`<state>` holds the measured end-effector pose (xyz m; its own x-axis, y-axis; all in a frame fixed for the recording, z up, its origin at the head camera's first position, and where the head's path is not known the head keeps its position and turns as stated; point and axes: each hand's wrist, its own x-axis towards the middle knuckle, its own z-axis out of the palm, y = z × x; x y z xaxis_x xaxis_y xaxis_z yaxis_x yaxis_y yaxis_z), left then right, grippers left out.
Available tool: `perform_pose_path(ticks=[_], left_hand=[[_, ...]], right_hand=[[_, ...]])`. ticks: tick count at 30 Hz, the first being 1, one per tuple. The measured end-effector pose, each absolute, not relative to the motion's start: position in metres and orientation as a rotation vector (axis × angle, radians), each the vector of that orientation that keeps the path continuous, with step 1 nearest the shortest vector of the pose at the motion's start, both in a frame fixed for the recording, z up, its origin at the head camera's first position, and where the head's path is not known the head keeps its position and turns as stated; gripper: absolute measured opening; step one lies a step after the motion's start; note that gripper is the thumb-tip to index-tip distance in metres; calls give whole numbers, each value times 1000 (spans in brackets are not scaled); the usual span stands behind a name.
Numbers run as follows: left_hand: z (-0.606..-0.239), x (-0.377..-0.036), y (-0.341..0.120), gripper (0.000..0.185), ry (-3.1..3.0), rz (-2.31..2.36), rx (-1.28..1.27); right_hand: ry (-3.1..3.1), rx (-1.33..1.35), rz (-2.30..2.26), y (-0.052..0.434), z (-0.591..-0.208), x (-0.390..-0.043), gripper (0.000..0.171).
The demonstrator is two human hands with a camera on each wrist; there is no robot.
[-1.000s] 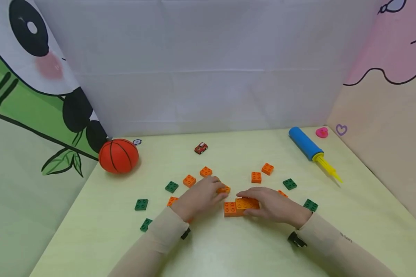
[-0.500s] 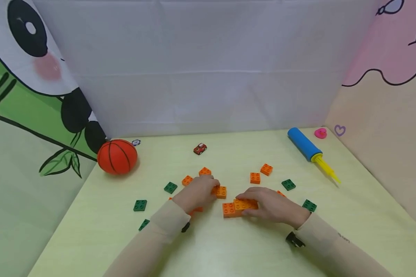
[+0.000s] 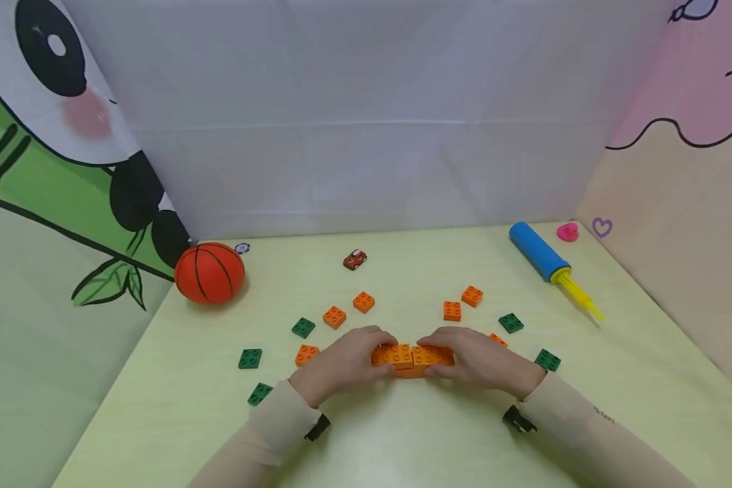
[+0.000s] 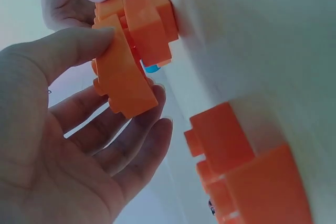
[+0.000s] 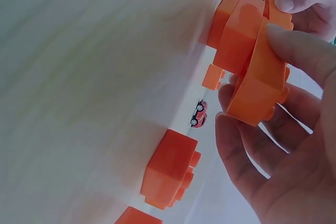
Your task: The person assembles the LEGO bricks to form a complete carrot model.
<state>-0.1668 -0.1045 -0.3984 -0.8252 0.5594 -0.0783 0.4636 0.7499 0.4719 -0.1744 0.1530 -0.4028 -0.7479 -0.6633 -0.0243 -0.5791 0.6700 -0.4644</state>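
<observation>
Between thumb and fingers, my left hand (image 3: 349,360) pinches a long orange toy brick (image 3: 392,356), studs up. Opposite it, my right hand (image 3: 480,360) grips another long orange brick (image 3: 433,356). The two bricks sit end to end over lower orange bricks (image 3: 409,373), which the upper ones mostly cover in the head view. From the left wrist, the left brick (image 4: 125,77) looks tilted against the lower brick (image 4: 146,30). In the right wrist view, the right brick (image 5: 262,72) lies along the top of the lower brick (image 5: 240,35).
Loose orange bricks (image 3: 334,317) and green bricks (image 3: 250,358) lie scattered to both sides on the pale table (image 3: 402,447). Farther back are a red ball (image 3: 210,273), a small red toy car (image 3: 355,259), a blue and yellow pump (image 3: 539,252) and a pink duck (image 3: 567,232).
My left hand has taken hold of an orange brick behind the stack and brought it forward onto the lower bricks, beside the right one. My right hand has kept its grip in place.
</observation>
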Motion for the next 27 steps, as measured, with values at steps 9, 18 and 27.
perform_pose_path(ticks=[9,18,27], left_hand=[[-403,-165,-99,43,2678,716,774],[-400,-167,-97,42,2698,678,824],[-400,-169,-96,42,2690,659,790]], right_hand=[[2674,-1001,-679,154,-406,-176,47],[2671,-1015,-683,155,-402,-177,46],[2646,-940,-745,172,-397,-181,63]])
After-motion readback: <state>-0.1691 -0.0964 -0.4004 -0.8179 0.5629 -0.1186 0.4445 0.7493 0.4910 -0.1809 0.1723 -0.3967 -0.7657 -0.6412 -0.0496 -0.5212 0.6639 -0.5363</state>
